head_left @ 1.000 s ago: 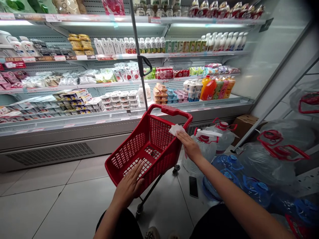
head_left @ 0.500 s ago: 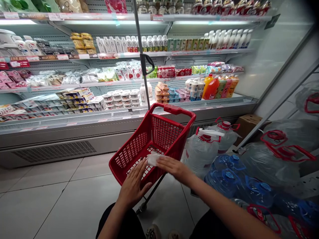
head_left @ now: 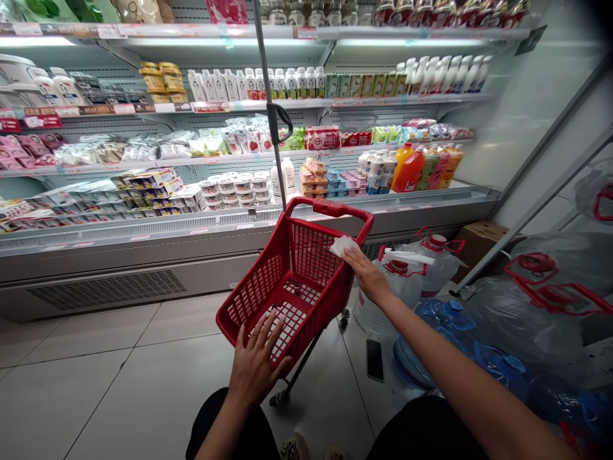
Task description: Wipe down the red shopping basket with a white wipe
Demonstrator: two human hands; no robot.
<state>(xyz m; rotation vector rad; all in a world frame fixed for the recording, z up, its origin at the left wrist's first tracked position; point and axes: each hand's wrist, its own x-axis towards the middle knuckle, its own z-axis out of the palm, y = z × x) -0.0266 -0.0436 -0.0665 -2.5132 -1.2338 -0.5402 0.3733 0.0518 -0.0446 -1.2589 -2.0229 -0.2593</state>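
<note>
A red plastic shopping basket cart [head_left: 313,233] stands in front of me, its handle toward the fridge. My right hand [head_left: 366,271] presses a white cloth [head_left: 345,245] on the cart's right rim, close to the handle. At the near rim rests my left hand [head_left: 256,358], fingers spread and holding nothing. Through the basket's grid floor, light tiles show.
An open fridge [head_left: 211,239] with dairy goods and drinks runs behind the cart. To the right are large water bottles [head_left: 443,316], a spray bottle [head_left: 407,257] and a cardboard box [head_left: 483,237]. A phone [head_left: 374,360] lies on the floor.
My right hand has moved with the cloth up and right along the rim, toward the handle. My left hand's fingers are more spread. The phone on the floor now shows fully.
</note>
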